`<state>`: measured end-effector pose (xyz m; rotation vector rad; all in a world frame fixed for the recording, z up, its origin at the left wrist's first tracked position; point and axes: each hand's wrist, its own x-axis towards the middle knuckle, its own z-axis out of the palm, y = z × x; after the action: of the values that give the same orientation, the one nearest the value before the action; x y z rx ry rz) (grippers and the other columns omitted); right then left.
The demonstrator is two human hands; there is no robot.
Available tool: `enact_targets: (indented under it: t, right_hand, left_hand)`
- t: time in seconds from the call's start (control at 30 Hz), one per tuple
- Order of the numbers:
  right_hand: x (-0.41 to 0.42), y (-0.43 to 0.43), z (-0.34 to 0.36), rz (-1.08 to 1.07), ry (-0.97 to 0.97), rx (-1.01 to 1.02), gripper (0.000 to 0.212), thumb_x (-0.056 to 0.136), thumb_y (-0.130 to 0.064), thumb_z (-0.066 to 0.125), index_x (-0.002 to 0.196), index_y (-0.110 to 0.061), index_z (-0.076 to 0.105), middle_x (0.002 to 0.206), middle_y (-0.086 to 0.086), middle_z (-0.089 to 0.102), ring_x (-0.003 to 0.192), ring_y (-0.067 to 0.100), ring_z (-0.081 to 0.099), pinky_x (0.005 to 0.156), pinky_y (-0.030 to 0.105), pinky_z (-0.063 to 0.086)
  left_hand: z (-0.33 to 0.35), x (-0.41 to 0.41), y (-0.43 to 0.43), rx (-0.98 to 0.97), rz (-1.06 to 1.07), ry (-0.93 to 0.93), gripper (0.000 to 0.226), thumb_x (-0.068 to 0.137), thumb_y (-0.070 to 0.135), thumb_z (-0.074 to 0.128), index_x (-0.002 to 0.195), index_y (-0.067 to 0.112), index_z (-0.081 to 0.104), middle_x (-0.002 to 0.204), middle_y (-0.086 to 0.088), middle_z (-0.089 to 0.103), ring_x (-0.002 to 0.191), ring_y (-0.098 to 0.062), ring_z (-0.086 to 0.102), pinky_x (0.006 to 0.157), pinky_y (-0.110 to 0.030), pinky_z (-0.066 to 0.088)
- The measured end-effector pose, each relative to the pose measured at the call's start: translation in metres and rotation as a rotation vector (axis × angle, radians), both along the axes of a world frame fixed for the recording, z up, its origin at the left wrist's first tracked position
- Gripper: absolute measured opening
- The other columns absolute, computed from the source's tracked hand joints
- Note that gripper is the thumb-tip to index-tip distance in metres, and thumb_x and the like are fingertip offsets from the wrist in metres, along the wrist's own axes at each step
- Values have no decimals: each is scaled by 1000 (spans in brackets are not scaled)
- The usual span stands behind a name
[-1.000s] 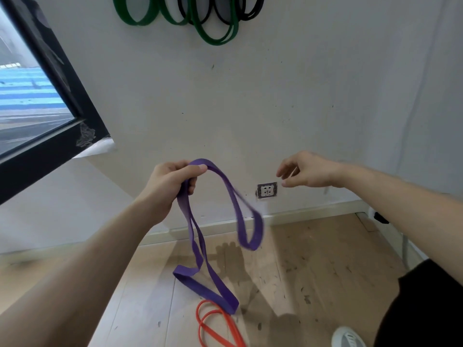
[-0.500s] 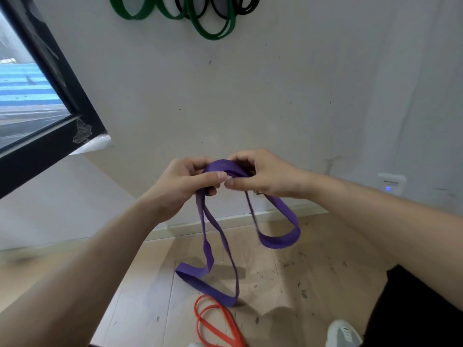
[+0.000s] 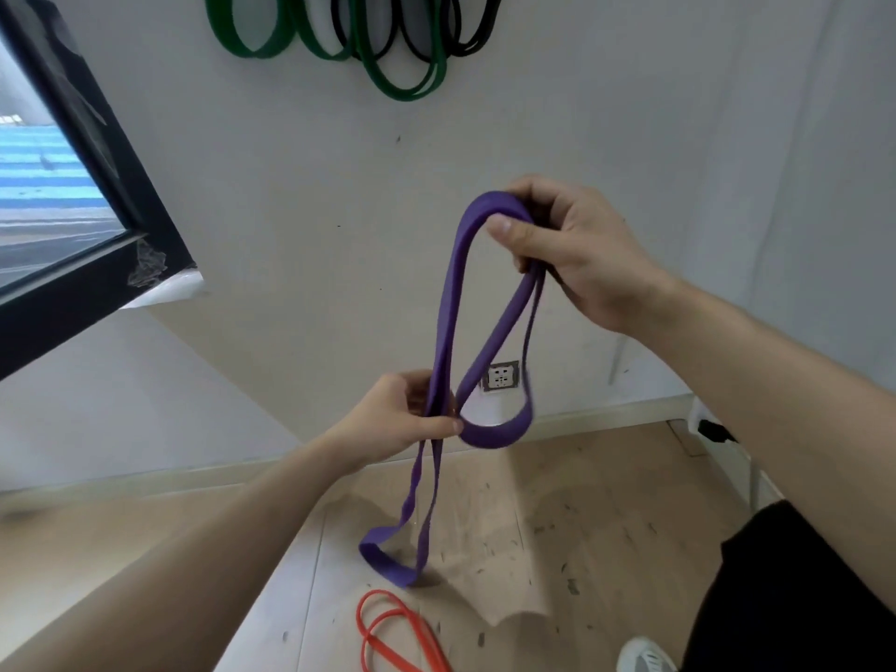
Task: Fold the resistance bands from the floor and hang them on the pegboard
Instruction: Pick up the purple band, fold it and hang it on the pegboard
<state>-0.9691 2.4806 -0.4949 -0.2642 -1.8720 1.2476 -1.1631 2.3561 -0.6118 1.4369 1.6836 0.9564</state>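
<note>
As left hand and right hand grip a purple band, an orange band lies on floorboards.

A bare indoor room set up as an exercise corner; a wall socket sits low in a scuffed white wall; high above the socket hang green bands and black bands; below it, worn plank floor with an orange band; far left, a black-framed window.
</note>
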Motion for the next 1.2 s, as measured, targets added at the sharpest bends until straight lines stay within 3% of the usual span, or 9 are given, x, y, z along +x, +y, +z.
enact_targets:
  t: [0.1,0.3,0.43,0.57,0.73,0.83,0.97,1.07,1.2]
  right_hand:
    - [5,6,0,-33,21,-35,5,93,-10,66,99,-9,65,69,-9,54,62,11,44,60,26,38]
    - [32,47,-16,-130,-117,-168,13,95,-10,64,105,-3,63,69,-2,57,63,14,53,66,26,46]
    - [62,78,-42,-121,-396,-230,9,93,-11,66,101,-9,66,78,5,65,75,19,65,82,35,48]
    - [67,87,-73,-35,-787,-110,14,87,-8,73,100,-8,69,99,15,73,100,32,70,95,41,54]
    - [49,71,-93,59,-1070,-21,14,87,-12,76,100,-13,73,103,9,75,98,21,69,83,24,50]
    - [30,60,-90,161,-965,-29,25,86,-20,77,111,-18,73,109,2,76,105,18,70,98,35,52]
    - [3,37,-71,128,-555,-116,49,80,-18,82,125,-10,64,117,11,71,108,24,69,97,37,55]
    - [-11,22,-65,70,-434,1,35,81,-15,82,113,-7,69,106,17,72,97,24,70,89,37,56]
    - [-22,16,-60,26,-470,122,30,85,-15,79,113,-10,70,97,8,75,88,16,71,81,24,56]
  left_hand:
    - [-7,-5,3,-12,30,22,28,78,9,84,101,13,69,91,-1,75,88,-16,73,85,-31,59]
    - [7,-22,5,52,133,-82,36,78,3,83,109,8,65,93,-13,78,91,-27,75,94,-46,58]
    - [27,-27,4,141,196,-160,38,75,6,83,109,8,66,97,-13,79,94,-30,75,94,-48,58]
    - [46,-23,6,278,222,-218,47,69,23,82,113,11,69,96,-9,79,90,-23,75,92,-39,58]
    - [56,-8,20,395,195,-251,30,85,8,76,114,13,71,90,3,77,85,-10,70,87,-25,54]
    - [57,3,26,403,130,-240,28,85,5,75,112,14,71,92,3,76,87,-9,69,84,-20,52]
    - [55,11,30,368,50,-188,30,83,5,78,112,12,71,99,-2,76,94,-12,71,86,-21,53]
    - [53,10,28,365,52,-170,31,84,4,77,114,7,71,102,-6,76,97,-15,72,90,-25,55]
    - [53,0,19,360,72,-88,34,84,11,80,117,10,70,102,-6,78,97,-19,74,90,-29,56]
